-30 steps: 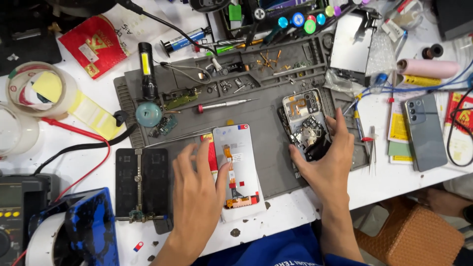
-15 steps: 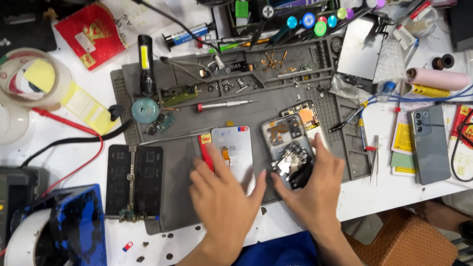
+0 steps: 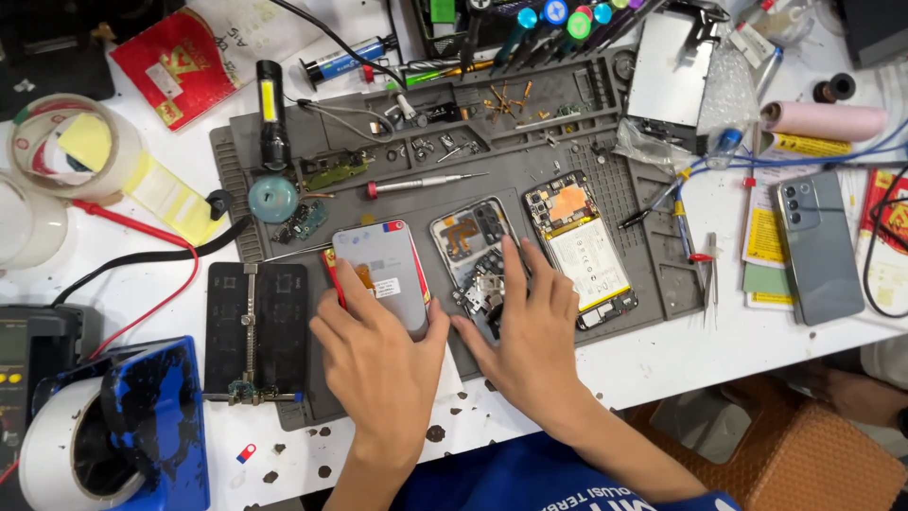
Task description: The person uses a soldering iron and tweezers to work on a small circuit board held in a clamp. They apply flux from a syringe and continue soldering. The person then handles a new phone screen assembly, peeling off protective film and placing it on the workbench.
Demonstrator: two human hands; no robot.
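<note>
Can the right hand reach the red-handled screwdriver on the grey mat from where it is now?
Probably yes. The right hand rests on the opened phone frame, and the screwdriver lies just beyond it on the mat with nothing over it.

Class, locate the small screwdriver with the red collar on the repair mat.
In the head view the screwdriver lies flat on the grey mat, left of centre, above the grey screen panel and right of the teal disc.

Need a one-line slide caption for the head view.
Left hand on phone back panel, right hand on opened phone frame.
</note>
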